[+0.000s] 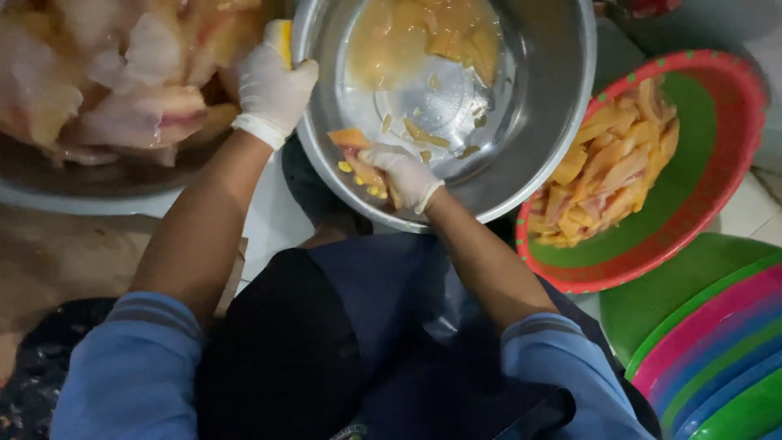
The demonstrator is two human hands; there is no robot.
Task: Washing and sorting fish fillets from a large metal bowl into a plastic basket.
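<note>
- Two gloved hands at work: the right hand is clamped on a pinkish-orange fish strip over the near rim of the steel bowl, so trimmings fall inside.
- Left hand is closed around a yellow piece beside the raw fish pile, far left.
- Cut strips fill the red-and-green basket on the right; stacked coloured basins sit near right.

Gloved left hand and right hand, both clenched
</note>
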